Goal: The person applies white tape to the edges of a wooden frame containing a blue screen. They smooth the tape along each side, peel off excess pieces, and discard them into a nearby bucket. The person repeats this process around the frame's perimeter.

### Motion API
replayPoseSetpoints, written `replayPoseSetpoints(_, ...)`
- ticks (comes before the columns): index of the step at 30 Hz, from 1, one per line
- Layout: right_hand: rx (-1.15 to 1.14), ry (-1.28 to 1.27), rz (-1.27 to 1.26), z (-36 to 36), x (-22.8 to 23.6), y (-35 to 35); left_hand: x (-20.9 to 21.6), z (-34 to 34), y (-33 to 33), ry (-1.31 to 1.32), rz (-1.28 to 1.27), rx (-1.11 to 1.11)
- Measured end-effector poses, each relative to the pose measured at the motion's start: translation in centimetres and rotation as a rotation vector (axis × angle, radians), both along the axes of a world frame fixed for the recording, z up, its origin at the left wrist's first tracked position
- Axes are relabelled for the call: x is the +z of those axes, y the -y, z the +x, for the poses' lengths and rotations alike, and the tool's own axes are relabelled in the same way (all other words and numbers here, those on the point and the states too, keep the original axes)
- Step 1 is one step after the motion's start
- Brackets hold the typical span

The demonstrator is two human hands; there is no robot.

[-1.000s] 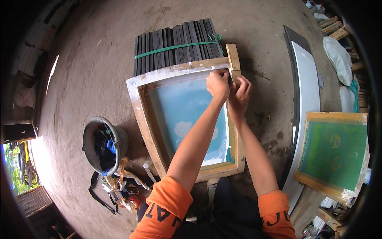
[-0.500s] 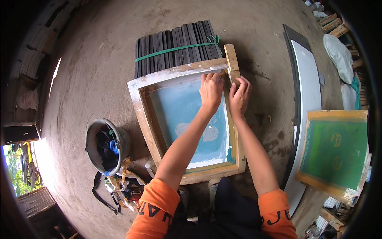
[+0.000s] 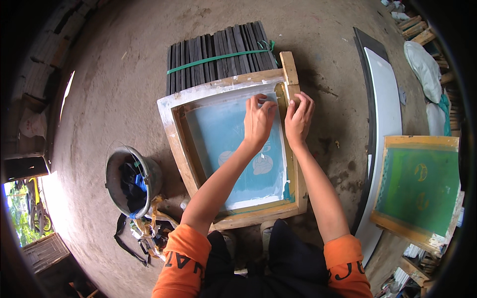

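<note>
A wooden screen-printing frame (image 3: 185,166) with pale blue mesh (image 3: 213,129) stands tilted before me, with a faint rounded design on the mesh. My left hand (image 3: 258,121) is over the mesh near its upper right corner. Its fingers are curled toward the thumb, and what they may pinch is hidden. At the frame's right side, my right hand (image 3: 299,119) has its thumb and bent fingers about the wooden edge. A wooden bar (image 3: 288,69) juts up past the frame's upper right corner.
Behind the frame stands a stack of dark boards (image 3: 213,57) tied with green strap. A bucket (image 3: 154,174) of dark cloth and a heap of scraps (image 3: 144,238) lie left. Long panels (image 3: 385,99) and a green screen (image 3: 422,184) stand right.
My left hand has drawn back slightly left and down from the corner of the mesh, uncovering it. My right hand stays at the frame's right edge.
</note>
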State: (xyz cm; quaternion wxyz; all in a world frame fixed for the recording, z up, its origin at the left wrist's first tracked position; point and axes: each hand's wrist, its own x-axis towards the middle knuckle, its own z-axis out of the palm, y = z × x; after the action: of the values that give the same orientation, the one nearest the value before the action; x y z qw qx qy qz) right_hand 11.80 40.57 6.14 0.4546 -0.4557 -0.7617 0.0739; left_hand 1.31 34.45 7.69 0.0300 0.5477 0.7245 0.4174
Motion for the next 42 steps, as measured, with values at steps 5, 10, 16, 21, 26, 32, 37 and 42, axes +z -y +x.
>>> replayPoseSetpoints(5,-0.003,-0.013,-0.026,-0.1,-0.1,0.0,1.3,-0.7,-0.3,0.448,-0.143,-0.059)
replayPoseSetpoints(10,0.031,0.035,0.132,0.3,-0.3,0.1,2.7,0.4,0.0,0.814,-0.193,-0.052)
replayPoseSetpoints(16,0.203,0.014,0.077,0.7,-0.1,0.4,1.6,0.2,0.1,1.041,-0.01,-0.098)
replayPoseSetpoints(21,0.19,-0.095,-0.069,1.3,0.3,0.7,2.8,0.0,0.3,0.922,-0.164,-0.214)
replayPoseSetpoints(26,0.041,-0.187,-0.087,1.0,-0.3,0.2,2.8,0.1,0.3,0.8,-0.304,-0.115)
replayPoseSetpoints(32,-0.057,-0.268,-0.171,0.7,-0.8,0.6,1.4,0.7,-4.2,1.084,-0.162,0.158)
replayPoseSetpoints(37,-0.04,-0.228,-0.149,0.5,-0.7,0.6,1.3,2.1,-7.8,1.206,-0.143,0.402)
replayPoseSetpoints(42,-0.065,-0.181,-0.111,0.5,-0.5,0.5,1.3,2.7,-7.9,1.216,-0.132,0.474)
